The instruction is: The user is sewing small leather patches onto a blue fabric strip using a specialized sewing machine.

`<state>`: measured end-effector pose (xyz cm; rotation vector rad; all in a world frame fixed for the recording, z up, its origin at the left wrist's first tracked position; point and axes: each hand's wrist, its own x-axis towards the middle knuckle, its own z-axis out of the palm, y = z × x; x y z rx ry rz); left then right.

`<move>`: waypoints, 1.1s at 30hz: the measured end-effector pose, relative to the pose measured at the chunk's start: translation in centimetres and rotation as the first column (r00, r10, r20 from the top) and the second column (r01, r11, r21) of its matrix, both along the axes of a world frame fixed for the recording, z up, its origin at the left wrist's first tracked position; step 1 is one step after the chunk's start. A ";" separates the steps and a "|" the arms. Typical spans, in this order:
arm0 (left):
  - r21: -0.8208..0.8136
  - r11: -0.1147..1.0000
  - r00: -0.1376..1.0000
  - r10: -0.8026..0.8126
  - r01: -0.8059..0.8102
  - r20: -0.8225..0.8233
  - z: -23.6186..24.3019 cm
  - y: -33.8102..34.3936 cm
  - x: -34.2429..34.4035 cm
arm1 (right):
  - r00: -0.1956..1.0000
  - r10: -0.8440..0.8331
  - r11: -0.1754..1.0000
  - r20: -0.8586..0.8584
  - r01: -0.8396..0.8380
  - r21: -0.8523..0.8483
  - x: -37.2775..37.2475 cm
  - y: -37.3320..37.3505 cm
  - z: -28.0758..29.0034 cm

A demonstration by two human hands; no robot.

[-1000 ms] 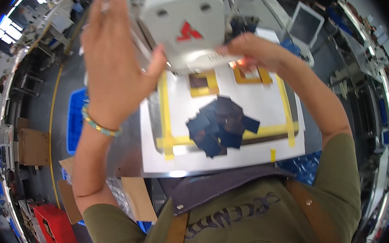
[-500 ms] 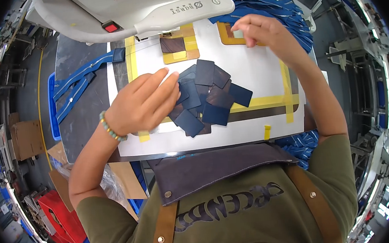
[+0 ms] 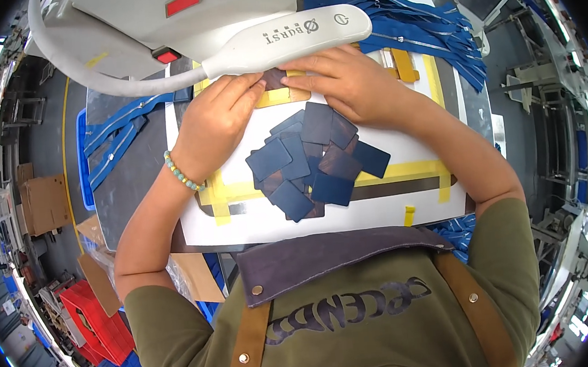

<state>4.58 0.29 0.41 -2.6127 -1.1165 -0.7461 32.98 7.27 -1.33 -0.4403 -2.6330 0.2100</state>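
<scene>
Two hands' fingers (image 3: 247,84) pinning dark patch (image 3: 273,79), under machine head (image 3: 281,38)

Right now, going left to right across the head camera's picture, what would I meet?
Red plastic crates → blue straps on the dark table → left hand → pile of dark blue and brown leather pieces → blue straps heaped at the upper right.

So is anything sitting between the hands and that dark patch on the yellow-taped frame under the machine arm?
Nothing visible does. Both the left hand and the right hand already have fingertips on the dark patch. The white machine arm only overhangs it from above, and the pile of dark pieces lies nearer the person.
</scene>
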 end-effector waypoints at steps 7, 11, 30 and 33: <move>-0.049 0.997 0.998 -0.053 0.054 0.025 -0.4 0.4 -0.4 | 0.999 -0.003 0.999 0.039 0.005 -0.051 -0.9 -0.3 0.2; -0.040 0.997 0.998 -0.067 0.068 0.021 -0.5 0.6 -0.4 | 0.999 -0.009 0.999 0.053 0.011 -0.044 -0.9 -0.3 0.6; -0.041 0.989 0.987 -0.147 0.145 -0.070 0.0 0.9 0.3 | 0.995 0.003 0.999 -0.098 -0.008 -0.048 -1.6 0.0 -1.0; -0.079 0.989 0.991 -0.126 0.123 -0.031 0.2 0.1 -0.1 | 0.996 -0.014 0.996 -0.088 0.006 -0.088 -1.5 -0.4 -0.7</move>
